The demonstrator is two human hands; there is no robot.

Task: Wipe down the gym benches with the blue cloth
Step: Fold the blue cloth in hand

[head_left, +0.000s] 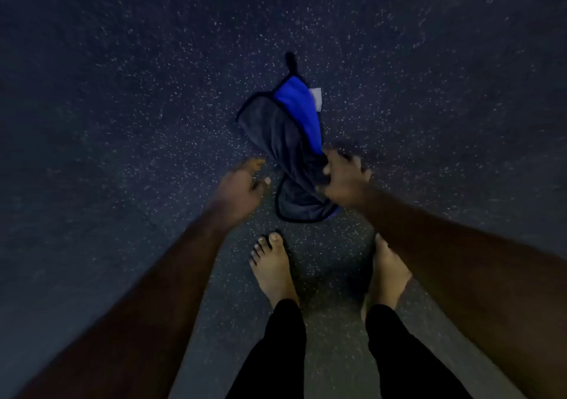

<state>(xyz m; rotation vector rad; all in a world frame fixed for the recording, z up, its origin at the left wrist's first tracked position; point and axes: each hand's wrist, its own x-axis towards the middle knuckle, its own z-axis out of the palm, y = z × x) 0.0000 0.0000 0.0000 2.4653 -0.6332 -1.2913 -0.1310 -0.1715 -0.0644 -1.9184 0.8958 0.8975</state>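
Because what they need is down on the speckled rubber floor (122, 98), the person is bent right over, bare feet (271, 271) planted at the bottom centre of the frame beneath black trouser legs (276, 352). Both arms reach down and forward from the lower corners. Just past the toes, the left hand (242, 187) hangs loose, fingers apart, beside the blue cloth (276, 128) but apparently not touching it, likely ready to help gather it. The right hand (342, 180), slightly blurred, curls its fingers into the cloth's bunched middle; I judge this a pick-up before any wiping. Beyond the hands the cloth stretches to mid-frame, with a bright blue fold, a white tag (316, 98) and a dark loop (291, 61) at its far end. No bench is in view.
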